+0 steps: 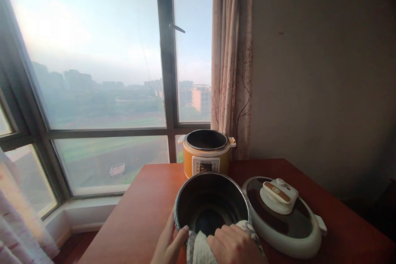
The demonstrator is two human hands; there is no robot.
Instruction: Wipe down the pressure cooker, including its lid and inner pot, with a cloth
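A dark inner pot (pixel 210 202) is tilted toward me above the red-brown table (pixel 145 210). My left hand (pixel 168 243) grips its near left rim, thumb on the edge. My right hand (pixel 233 245) is closed on a white patterned cloth (pixel 199 249) pressed against the pot's near rim. Behind the pot stands an orange electric pressure cooker (pixel 206 161), open and without its lid. Its white and dark lid (pixel 283 214) lies flat on the table to the right of the pot, handle up.
A large window (pixel 102 70) with a dark frame fills the left and centre, with a beige patterned curtain (pixel 232 62) hanging at its right side. A plain wall (pixel 321 74) backs the table on the right. Another curtain (pixel 18 218) shows at the lower left.
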